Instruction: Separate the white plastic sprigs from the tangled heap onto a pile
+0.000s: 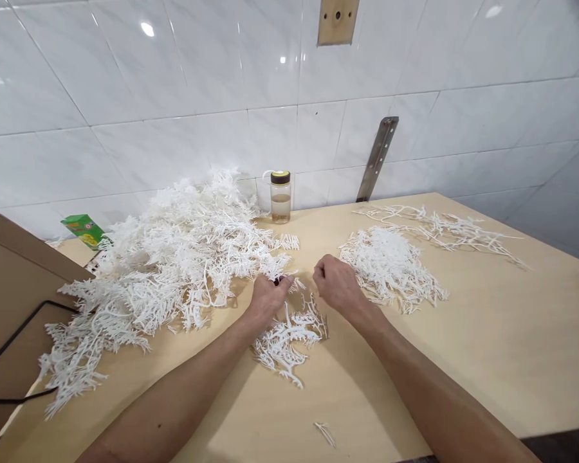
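Note:
My left hand (267, 298) is closed, thumb pressed against the fingers, on a thin white branching sprig (295, 280) whose tips stick out toward the right. A small dark patch shows between thumb and fingers; what it is, I cannot tell. A short gap to the right, my right hand (336, 283) is curled shut, and anything in its fingertips is hidden. Below and between both hands lies a small heap of white branched pieces (289, 341). Just beyond my right hand sits a pile of small white sprigs (388, 267).
A large mound of white feathery branches (174, 251) covers the table's left side. Behind stand a capped bottle (280, 204) and a green box (83, 230). Bare white stems (456, 228) lie at the back right, and a loose sprig (325, 434) near the front edge.

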Demonstrator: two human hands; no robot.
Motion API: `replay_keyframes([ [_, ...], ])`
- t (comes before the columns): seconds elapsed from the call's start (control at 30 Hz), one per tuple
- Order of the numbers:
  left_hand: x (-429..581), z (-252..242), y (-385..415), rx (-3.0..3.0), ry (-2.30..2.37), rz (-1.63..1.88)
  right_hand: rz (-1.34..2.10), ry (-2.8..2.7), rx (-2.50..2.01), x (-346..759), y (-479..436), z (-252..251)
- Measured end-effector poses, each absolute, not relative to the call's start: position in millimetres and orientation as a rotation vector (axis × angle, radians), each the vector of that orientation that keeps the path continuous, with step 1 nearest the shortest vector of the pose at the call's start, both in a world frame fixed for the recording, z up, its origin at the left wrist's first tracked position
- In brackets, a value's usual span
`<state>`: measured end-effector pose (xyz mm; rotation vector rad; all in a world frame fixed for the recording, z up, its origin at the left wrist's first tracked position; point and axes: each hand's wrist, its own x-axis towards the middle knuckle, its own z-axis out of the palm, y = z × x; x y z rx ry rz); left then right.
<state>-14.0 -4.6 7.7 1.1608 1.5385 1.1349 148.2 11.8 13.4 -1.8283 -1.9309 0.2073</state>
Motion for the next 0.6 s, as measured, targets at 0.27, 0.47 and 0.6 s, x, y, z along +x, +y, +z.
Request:
replay_keyframes([
  [0.27, -15.2, 13.9, -3.7, 0.997, 1.300, 1.125, -0.009, -1.716, -1.945, 188.3, 16.3, 18.7],
  [0.47, -16.0, 19.7, -6.7, 0.979, 1.356, 1.095, 0.928, -1.682, -1.506, 162.8, 9.9, 17.8],
  [0.6, -15.8, 21.1, -6.7, 0.985, 1.400, 1.070, 1.244, -1.577, -1.280, 148.3, 8.1, 5.7],
])
